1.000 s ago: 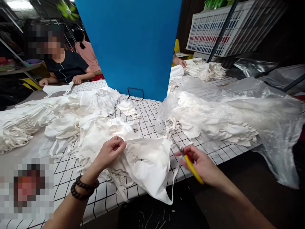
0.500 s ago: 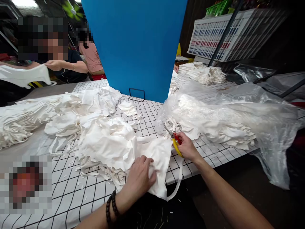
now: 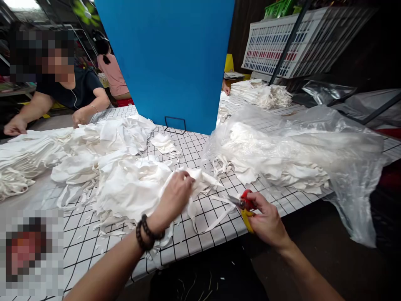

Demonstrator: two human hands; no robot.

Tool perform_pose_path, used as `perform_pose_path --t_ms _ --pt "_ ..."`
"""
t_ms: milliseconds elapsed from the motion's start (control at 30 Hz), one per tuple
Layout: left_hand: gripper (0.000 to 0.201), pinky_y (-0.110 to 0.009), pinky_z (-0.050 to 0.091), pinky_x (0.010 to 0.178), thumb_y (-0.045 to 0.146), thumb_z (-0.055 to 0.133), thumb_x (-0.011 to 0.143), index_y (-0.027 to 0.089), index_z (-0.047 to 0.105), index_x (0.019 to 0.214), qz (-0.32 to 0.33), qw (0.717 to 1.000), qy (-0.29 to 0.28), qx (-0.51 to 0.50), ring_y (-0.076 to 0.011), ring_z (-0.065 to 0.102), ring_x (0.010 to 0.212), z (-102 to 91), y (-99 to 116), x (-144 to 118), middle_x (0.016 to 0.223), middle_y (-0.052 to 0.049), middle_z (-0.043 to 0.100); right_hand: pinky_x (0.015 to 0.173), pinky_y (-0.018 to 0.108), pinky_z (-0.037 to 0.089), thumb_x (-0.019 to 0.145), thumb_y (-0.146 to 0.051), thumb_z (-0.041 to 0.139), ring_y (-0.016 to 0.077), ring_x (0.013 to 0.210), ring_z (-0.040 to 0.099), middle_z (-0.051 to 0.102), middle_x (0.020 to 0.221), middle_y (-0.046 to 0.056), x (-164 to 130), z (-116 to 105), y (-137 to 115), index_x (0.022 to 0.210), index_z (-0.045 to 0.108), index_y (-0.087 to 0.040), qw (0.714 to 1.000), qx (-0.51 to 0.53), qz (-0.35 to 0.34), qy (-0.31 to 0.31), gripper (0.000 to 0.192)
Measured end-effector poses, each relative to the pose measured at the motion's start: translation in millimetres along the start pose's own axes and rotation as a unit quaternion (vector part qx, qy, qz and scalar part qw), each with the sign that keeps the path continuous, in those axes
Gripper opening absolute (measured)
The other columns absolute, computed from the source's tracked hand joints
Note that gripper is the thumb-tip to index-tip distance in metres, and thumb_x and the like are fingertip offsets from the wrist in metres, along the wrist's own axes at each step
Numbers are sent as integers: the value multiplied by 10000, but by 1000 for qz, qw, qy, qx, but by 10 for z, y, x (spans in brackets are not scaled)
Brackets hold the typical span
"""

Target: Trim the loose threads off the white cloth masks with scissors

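Observation:
My right hand [image 3: 267, 217] holds scissors [image 3: 241, 203] with one red and one yellow handle, just above the table's front edge. Their blades point left, close to a white strap [image 3: 216, 223] that curves over the checked cloth. My left hand [image 3: 173, 196] has its fingers curled on a white fabric piece [image 3: 203, 179], whose pointed corner reaches right toward the scissors; the fingertips are partly hidden. Left of that hand lies a loose heap of white fabric pieces [image 3: 125, 188] with thin straps hanging from it.
A blue panel [image 3: 169, 62] stands on the checked tablecloth [image 3: 194, 146]. Clear plastic [image 3: 313, 138] covers more white fabric on the right. At the far left, a co-worker's hands [image 3: 83, 115] touch a stack of white pieces [image 3: 34, 154]. White crates [image 3: 272, 46] stand behind.
My left hand has lifted and moved away from me with the fabric. The scissors have come nearer and rightward, off the fabric's edge. The co-worker has lowered a white piece onto the stack.

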State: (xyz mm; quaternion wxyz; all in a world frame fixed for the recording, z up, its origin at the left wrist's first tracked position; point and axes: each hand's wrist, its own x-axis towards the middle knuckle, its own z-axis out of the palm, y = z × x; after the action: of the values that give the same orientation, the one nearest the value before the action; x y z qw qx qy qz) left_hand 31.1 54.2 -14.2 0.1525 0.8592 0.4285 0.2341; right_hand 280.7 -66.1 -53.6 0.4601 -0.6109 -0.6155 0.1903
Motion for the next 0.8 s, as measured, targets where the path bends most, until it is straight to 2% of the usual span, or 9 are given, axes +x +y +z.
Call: perform_pose_path --t_ms 67,167,233,333,433,500,600,700,800 --pt "327 -308 465 623 372 476 942 144 695 859 -95 972 -92 -195 -178 554 685 199 252 -208 842 -90 648 547 209 497 763 -121 581 141 652 619 637 782 0 -114 28 -111 946 572 -230 998 -25 -54 -12 213" --pt "504 -222 369 459 542 431 921 116 699 922 -265 792 -183 -519 -80 435 491 526 532 -404 889 -99 693 602 250 501 797 -73 514 147 646 601 627 761 -3 -232 75 -269 965 544 -242 987 -51 -150 -38 240" --pt "486 -180 285 408 542 513 886 101 675 1012 -329 671 -129 -651 -30 322 444 687 620 -424 1010 -127 694 648 290 497 811 -56 483 163 661 595 633 760 7 -291 102 -342 950 526 -246 978 -57 -185 -81 239" --pt "411 -152 189 388 432 690 807 105 654 1054 -355 586 -31 -727 4 213 434 804 639 -384 1068 -140 681 639 315 474 817 -65 461 176 639 564 622 723 18 -367 100 -404 879 522 -241 970 -58 -173 -162 197" --pt "414 -150 169 388 372 775 735 105 659 1029 -361 562 10 -744 10 203 432 833 601 -383 969 -104 682 584 275 449 799 -98 519 159 615 547 614 698 -2 -391 29 -418 827 540 -236 963 -15 -78 -256 143" --pt "423 -154 173 391 383 790 712 108 664 1007 -362 573 18 -735 3 216 428 831 579 -425 846 -50 661 543 240 437 790 -170 617 142 600 546 619 703 -21 -340 -27 -393 826 550 -237 957 45 22 -284 102" --pt "398 -163 200 398 425 775 714 113 674 938 -357 638 13 -683 -5 261 425 785 585 -518 770 -10 631 567 243 469 801 -306 680 144 637 574 660 828 5 -141 -40 -308 887 546 -242 968 124 115 -186 171" --pt "387 -170 267 432 453 731 755 121 679 945 -331 689 -3 -645 -14 329 441 702 613 -592 778 -8 633 733 306 521 803 -309 674 192 843 630 657 1052 64 127 103 -218 936 542 -247 975 170 83 -115 197" --pt "387 -183 312 456 489 676 796 128 671 932 -296 718 -5 -630 -31 370 450 644 602 -625 733 4 609 771 311 531 760 -280 707 196 884 643 661 1013 48 320 371 -161 926 546 -245 964 210 23 -163 234"
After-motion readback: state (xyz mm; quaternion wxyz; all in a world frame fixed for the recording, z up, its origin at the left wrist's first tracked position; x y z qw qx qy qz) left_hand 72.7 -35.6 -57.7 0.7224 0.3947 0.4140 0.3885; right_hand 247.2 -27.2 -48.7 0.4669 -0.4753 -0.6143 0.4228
